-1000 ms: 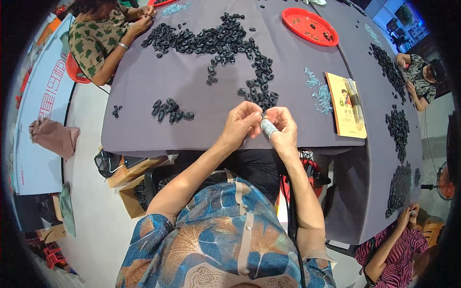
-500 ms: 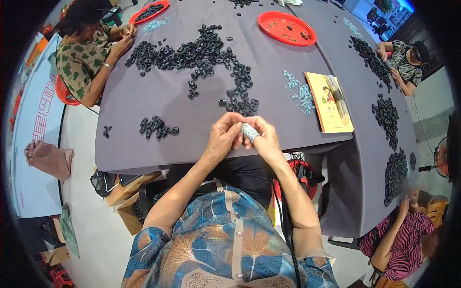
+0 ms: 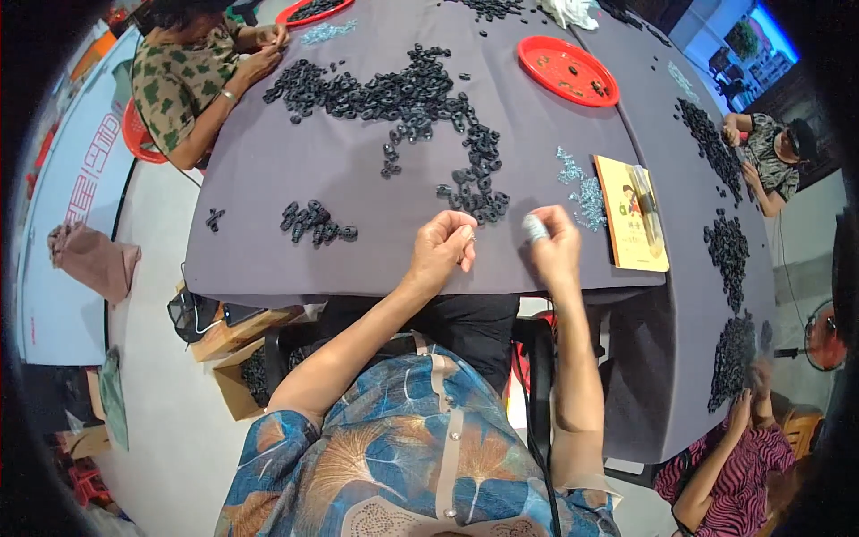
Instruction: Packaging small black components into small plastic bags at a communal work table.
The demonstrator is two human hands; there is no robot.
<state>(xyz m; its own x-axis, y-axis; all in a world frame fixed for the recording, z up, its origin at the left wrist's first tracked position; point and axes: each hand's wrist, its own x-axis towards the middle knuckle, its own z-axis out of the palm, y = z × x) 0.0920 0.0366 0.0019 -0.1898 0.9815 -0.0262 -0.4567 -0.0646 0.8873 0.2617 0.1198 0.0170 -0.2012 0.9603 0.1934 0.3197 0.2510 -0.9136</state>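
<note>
My left hand is closed in a pinch above the near edge of the cloth-covered table, at the foot of a trail of small black ring-shaped parts. A tiny pale bit shows at its fingertips, too small to name. Apart from it, to the right, my right hand is closed with its fingers curled. A whitish wrap covers one of its digits, and anything inside the fingers is hidden. Just beyond the right hand lies a scatter of small clear bluish pieces.
A yellow booklet with a pen-like object on it lies at the right. Farther off are a red tray and a large heap of black parts. A smaller black cluster sits at left. Several people work around the table.
My hands were together at the table edge and have come apart. The right hand has moved to the right, toward the clear pieces; the left remains in a pinch. The view has shifted slightly.
</note>
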